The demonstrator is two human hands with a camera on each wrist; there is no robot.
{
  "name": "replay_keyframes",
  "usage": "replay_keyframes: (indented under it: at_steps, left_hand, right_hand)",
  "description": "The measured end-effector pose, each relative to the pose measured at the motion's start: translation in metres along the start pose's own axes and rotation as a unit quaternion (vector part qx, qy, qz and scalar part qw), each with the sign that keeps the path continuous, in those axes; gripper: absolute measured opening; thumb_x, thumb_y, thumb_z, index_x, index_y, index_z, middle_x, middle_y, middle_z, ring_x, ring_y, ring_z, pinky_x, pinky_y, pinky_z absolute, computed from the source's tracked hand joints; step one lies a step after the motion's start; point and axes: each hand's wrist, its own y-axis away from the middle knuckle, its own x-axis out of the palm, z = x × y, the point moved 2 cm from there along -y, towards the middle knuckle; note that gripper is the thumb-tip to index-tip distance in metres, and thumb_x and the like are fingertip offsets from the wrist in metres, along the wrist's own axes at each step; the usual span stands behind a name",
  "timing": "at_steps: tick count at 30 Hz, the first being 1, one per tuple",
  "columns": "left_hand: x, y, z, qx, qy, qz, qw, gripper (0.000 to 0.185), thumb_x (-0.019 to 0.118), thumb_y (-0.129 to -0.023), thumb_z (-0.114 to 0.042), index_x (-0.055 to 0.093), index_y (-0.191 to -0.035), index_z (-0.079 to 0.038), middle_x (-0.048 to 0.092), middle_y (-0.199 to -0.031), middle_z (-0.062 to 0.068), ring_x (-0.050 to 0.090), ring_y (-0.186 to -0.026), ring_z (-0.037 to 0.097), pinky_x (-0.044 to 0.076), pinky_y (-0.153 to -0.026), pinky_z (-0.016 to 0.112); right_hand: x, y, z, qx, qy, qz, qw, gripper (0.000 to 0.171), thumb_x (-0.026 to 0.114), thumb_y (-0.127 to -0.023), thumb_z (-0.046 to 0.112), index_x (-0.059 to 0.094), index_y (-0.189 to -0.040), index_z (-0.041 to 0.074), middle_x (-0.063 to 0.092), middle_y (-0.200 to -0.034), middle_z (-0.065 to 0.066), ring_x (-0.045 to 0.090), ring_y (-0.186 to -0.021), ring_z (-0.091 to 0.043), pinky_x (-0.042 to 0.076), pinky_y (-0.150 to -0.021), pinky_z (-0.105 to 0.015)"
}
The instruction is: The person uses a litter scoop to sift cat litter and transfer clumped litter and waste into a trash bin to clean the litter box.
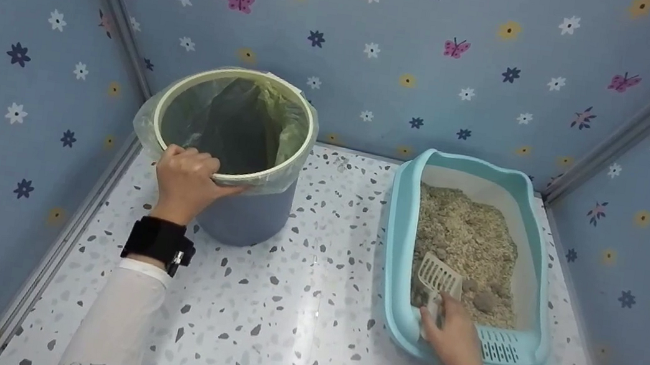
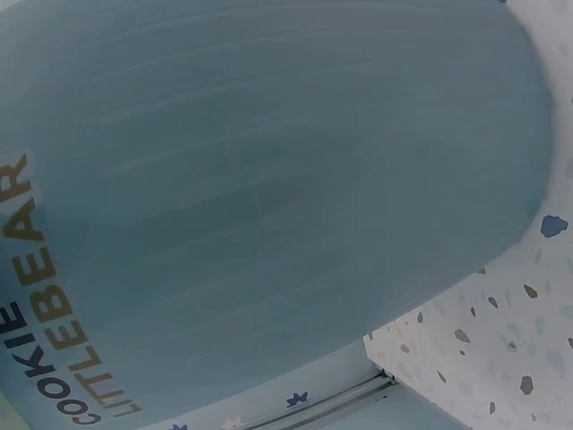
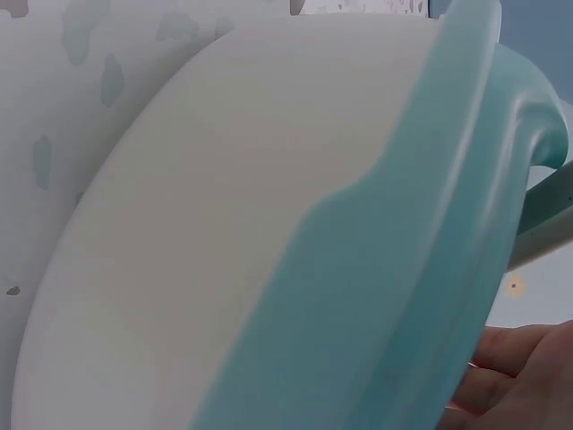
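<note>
A white terrazzo-speckled floor [image 1: 296, 304] fills the bottom of a small booth, and three blue walls [image 1: 380, 45] printed with flowers and butterflies close it in, with grey metal strips running down the corners. Over on the left stands one blue-grey bin [image 1: 245, 216], upright, lined with a pale green bag [image 1: 233, 120] folded over its rim; the left wrist view shows its side up close, lettered "COOKIE LITTLEBEAR". The left hand [image 1: 187, 180] sits on the near rim, fingers curled over the edge and thumb on the outside, gripping it. On the right lies one teal litter tray [image 1: 400, 230], its long axis running from near to far, with tan litter [image 1: 465, 239] inside and a few darker clumps [image 1: 484, 301] near the front end. One white slotted scoop [image 1: 438, 279] rests in the tray's near part, head pointing away from the person and slightly left, handle toward them. The right hand [image 1: 455, 341] is wrapped around that handle, fingers closed on it. The right wrist view catches only the tray's outer wall and a bit of fingers [image 3: 519, 358].
</note>
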Motion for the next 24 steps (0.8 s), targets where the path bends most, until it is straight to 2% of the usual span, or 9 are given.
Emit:
replay_keyframes:
  at_steps: [14,24]
  left_hand:
    - [-0.009,0.009,-0.027,0.004,0.011,-0.023,0.9997,0.073,0.061,-0.062,-0.077,0.031,-0.049,-0.011,0.03,-0.043,0.003,0.034,-0.042,0.024,0.032,-0.055,0.041]
    - [-0.017,0.012,-0.046,0.01,0.027,-0.035,0.999,0.072,0.062,-0.061,-0.076,0.033,-0.048,-0.011,0.033,-0.043,0.002,0.034,-0.042,0.022,0.034,-0.055,0.04]
  right_hand:
    - [-0.001,0.0,0.002,0.001,0.002,-0.013,1.0,0.062,0.053,-0.094,0.035,0.04,-0.136,-0.008,0.05,-0.13,-0.029,0.046,-0.122,-0.045,0.034,-0.102,-0.054]
    - [0.0,0.0,0.002,-0.004,0.001,-0.017,1.0,0.062,0.053,-0.093,0.036,0.041,-0.134,-0.009,0.051,-0.128,-0.029,0.047,-0.121,-0.044,0.035,-0.102,-0.054]
